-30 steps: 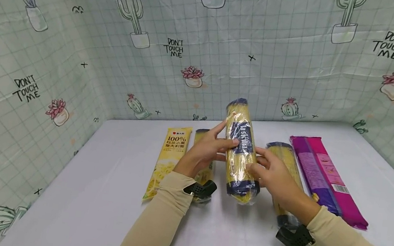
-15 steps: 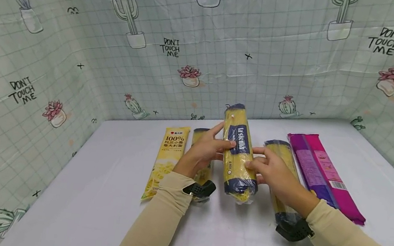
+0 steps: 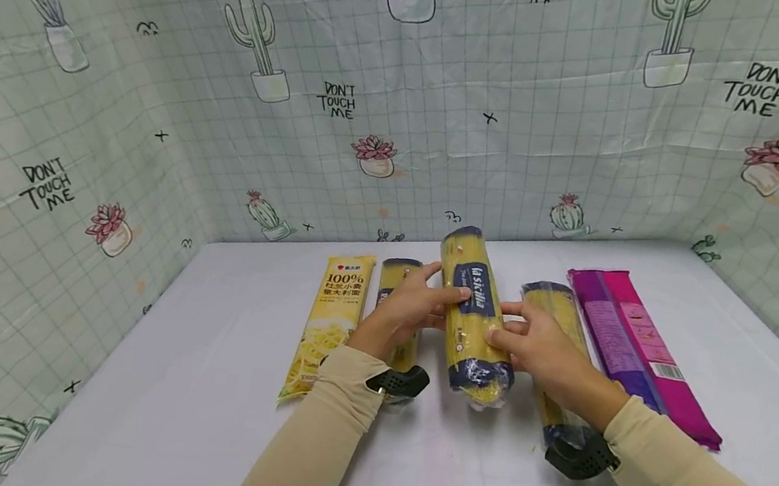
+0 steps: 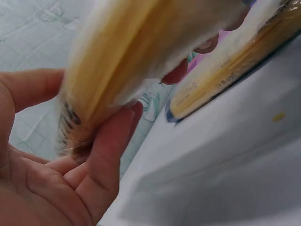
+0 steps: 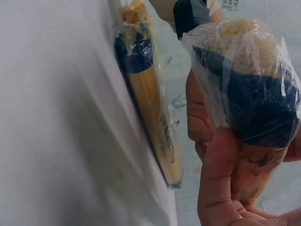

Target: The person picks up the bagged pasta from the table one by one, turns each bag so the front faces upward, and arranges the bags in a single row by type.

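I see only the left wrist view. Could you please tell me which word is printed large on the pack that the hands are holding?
Observer: The head view shows "la sicilia" on the dark blue label of the held pack.
Operator: Thank you. And where is the thumb of the right hand, please?
Observer: It is on the yellow part, just below the label.
Operator: Which pack is lying farthest to the person's left?
Observer: The yellow pack, with "100%" printed on its front.
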{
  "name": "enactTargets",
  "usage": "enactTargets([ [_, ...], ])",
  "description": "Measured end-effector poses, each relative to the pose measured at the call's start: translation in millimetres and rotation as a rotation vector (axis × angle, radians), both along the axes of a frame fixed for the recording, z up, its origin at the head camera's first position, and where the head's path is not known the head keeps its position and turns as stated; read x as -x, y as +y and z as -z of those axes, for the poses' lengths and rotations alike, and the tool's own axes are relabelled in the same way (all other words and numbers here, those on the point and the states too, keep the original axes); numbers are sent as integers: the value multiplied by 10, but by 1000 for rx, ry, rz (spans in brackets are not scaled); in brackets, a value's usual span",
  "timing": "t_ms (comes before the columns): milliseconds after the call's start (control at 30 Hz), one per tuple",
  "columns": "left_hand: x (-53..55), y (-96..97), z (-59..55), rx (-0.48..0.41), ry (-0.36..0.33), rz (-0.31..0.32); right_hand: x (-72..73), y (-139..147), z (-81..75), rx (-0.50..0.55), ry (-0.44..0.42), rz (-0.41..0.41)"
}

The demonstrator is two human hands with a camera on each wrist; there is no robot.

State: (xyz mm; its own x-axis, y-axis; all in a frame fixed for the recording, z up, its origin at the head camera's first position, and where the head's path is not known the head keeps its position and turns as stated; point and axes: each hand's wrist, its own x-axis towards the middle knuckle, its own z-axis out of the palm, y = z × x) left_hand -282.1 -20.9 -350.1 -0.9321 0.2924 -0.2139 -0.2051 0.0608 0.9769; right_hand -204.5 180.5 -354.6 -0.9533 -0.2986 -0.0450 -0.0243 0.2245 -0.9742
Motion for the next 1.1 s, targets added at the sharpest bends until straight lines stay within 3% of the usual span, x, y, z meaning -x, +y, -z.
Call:
enactTargets([
  [467,7,7,118,152,7,88,30,-24,148,-80,-51,-14],
  [733,-15,40,122,263,38,19,40,-54,160,-112,-47,-6],
  [933,2,48,149,243,43,-23,40,-53,157,-145,10,-49],
  [1100,3,55,163,255,52,-30,30,-49,161,-127,5,-69],
])
